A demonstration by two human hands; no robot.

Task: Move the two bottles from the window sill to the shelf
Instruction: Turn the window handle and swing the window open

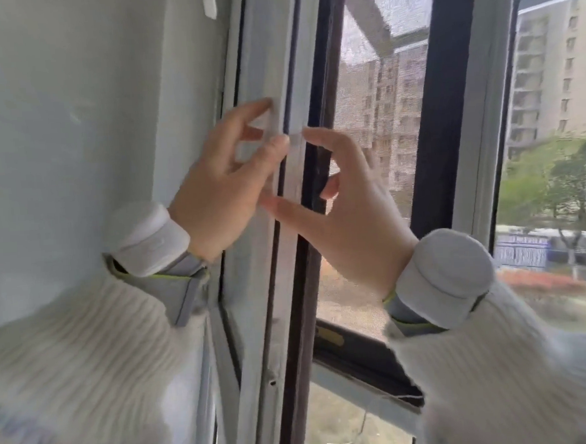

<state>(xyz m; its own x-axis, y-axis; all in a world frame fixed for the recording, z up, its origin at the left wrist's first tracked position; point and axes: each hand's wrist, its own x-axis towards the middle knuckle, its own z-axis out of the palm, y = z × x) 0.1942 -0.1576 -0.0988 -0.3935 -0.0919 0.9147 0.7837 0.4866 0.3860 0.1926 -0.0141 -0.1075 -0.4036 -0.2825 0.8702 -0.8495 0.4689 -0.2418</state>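
Note:
No bottle, window sill top or shelf shows in the head view. My left hand (221,188) is raised against the grey-white window frame (268,69), fingers spread, fingertips touching the frame's edge. My right hand (346,211) is beside it, fingers apart, thumb and forefinger reaching around the dark frame strip (316,124). Neither hand holds anything. Both wrists wear white knitted sleeves with grey cuffs.
A pale wall (56,133) fills the left. A mesh insect screen (380,96) covers the open window; a dark upright bar (445,92) stands to its right. Outside are apartment blocks (556,68) and trees far below.

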